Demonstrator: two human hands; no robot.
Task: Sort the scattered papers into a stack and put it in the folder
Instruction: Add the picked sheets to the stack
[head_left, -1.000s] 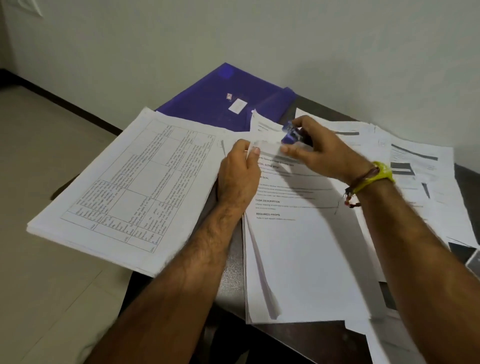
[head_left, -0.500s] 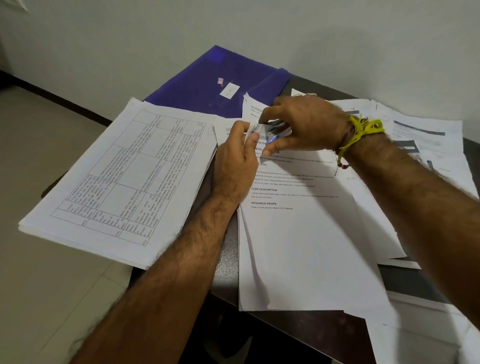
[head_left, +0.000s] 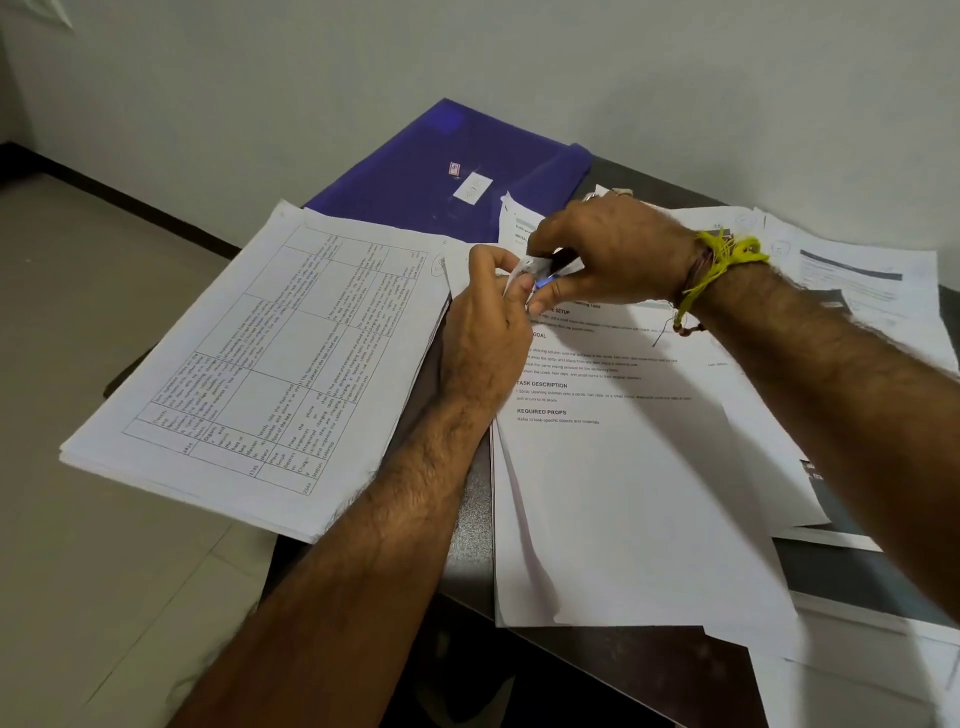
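The upper corner of a paper bundle (head_left: 623, 467) is pinched in the left hand (head_left: 485, 332); a small stapler (head_left: 545, 273) is clenched onto that corner by the right hand (head_left: 608, 254). Beyond lies the blue folder (head_left: 415, 176), on the desk (head_left: 470, 530).

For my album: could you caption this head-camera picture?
Both hands, left and right, pinch a small clip at the papers' top corner, purple folder behind.
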